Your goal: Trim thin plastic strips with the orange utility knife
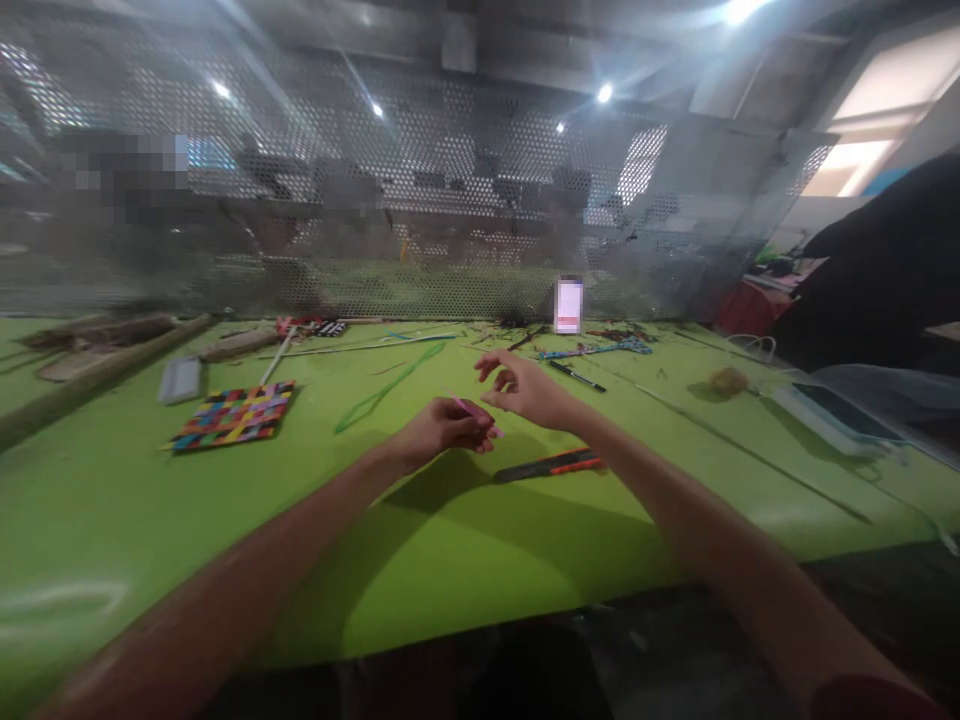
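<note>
My left hand (441, 428) is closed around a small pink strip (475, 411) held just above the green table (465, 560). Right beside it, my right hand (525, 388) hovers with its fingers loosely curled and apart, its fingertips close to the strip's far end and holding nothing I can see. A dark stick with red and orange marks (551, 465) lies on the table under my right wrist.
A multicoloured woven mat (235, 415) lies at the left, with a grey block (180, 380) beside it. A green strip loop (390, 385), a black pen (576, 375), a patterned strip (596, 349), a phone (840, 415) and wooden pieces (97, 345) lie around. A perforated metal screen (420, 200) closes the back.
</note>
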